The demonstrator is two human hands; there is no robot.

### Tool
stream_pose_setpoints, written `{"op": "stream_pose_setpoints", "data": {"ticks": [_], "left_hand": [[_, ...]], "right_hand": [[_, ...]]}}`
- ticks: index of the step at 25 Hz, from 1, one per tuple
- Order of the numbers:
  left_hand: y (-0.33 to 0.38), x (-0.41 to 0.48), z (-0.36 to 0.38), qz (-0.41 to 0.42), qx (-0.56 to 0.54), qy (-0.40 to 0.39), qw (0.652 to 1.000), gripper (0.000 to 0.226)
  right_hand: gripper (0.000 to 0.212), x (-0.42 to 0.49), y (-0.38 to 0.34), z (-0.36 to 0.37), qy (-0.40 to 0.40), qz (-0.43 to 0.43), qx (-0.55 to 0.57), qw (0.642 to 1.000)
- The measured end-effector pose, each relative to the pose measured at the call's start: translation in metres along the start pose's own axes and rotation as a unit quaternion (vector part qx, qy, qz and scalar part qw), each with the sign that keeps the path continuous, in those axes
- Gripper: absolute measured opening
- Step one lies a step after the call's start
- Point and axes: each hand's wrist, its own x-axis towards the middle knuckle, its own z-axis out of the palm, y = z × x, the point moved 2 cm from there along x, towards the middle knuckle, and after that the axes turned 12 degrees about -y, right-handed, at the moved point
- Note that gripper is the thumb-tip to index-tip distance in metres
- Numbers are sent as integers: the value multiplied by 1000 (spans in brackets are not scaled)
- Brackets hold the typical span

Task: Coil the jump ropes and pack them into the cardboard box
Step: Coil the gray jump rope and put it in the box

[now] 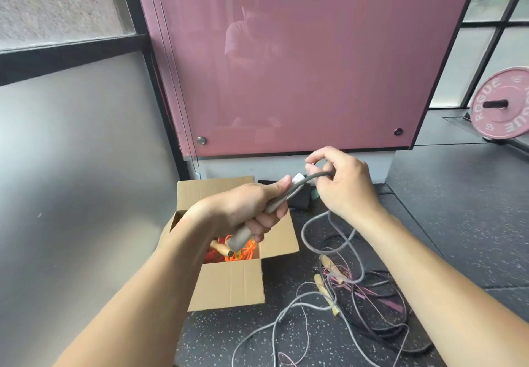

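A frosted grey wall (pixel 71 152) filled the left of the frame. Just right of it, at lower centre, the cardboard box (pixel 229 283) stood open on the speckled black floor (pixel 458 223), with an orange jump rope (pixel 243 253) and a wooden handle (pixel 221 248) lying inside. Above the box's opening the left hand (pixel 252 209) was closed in a fist around the grey handle (pixel 240 240), which tilted up toward the right. From the handle's upper end the grey rope (pixel 317 176) arched across to the right hand (pixel 343 186), whose thumb and fingers pinched it in a small loop. Below that hand the rope fell to the floor and trailed toward the bottom edge. To the box's right lay a loose tangle of ropes (pixel 372 306), black, pink and grey, with wooden handles among them. A pink panel (pixel 300 66) stood behind, and a pink weight plate (pixel 503 106) sat at the far right edge
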Motion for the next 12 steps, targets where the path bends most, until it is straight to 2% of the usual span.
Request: {"op": "stream_pose_setpoints", "data": {"ticks": [2,4,6,8,10,11,12], "left_hand": [[6,-8,1,36,-95,-97,990,57],[10,-15,1,41,-164,-194,966,54],[12,-20,3,22,-178,-238,955,51],[10,-18,2,-24,-161,-195,967,54],[4,-14,0,-98,-107,-98,985,62],[1,-13,1,-133,-75,-78,985,68],[-1,-13,4,-158,-46,-92,982,73]], "right_hand": [[12,1,9,3,-18,45,12,999],[25,-2,13,14,-67,67,11,995],[33,-3,9,21,-69,62,13,996],[37,2,4,16,21,66,20,997],[38,8,0,5,100,80,25,991],[36,10,-1,2,102,93,21,990],[32,10,-1,3,85,119,14,989]]}}
